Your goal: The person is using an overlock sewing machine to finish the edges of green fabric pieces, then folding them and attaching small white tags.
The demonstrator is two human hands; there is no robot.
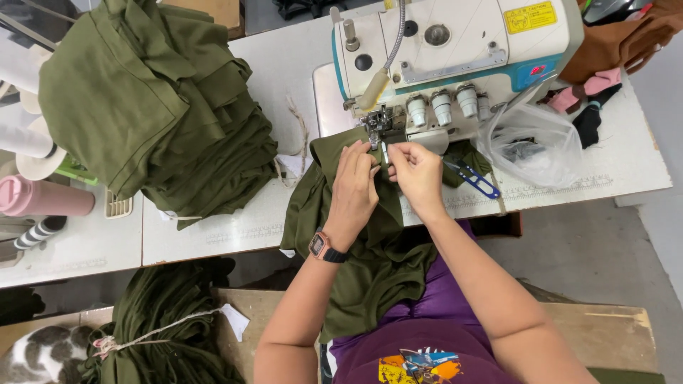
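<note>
Fingers (pixel 376 169) of both hands pinched together on one edge of olive green fabric (pixel 370 249), right at the presser foot (pixel 377 122) of the white overlock machine (pixel 455 64).

Head view, the only one:
- Left hand (pixel 353 192) lying flat over the cloth, fingertips closed narrow on the edge; a watch (pixel 321 247) on that wrist.
- Right hand (pixel 416 174) meeting it from the other side, thumb and forefinger closed on the same edge, apparently around a small pale tag, too small to be sure.
- Held edge just short of the foot, directly ahead of both hands, away from the body; both hands about equally near, left slightly more over the cloth.
- Garment's long axis running from the machine back over the surface (pixel 235 235) edge and down into the lap.
- Cloth a soft, matt, crumpled knit, draping in folds, dark olive.

Around it: a tall stack of matching olive pieces (pixel 149 99) at left, a tied bundle (pixel 163 327) below, blue thread snips (pixel 473 178) just right of the right hand, a clear plastic bag (pixel 533 142) beyond them.
</note>
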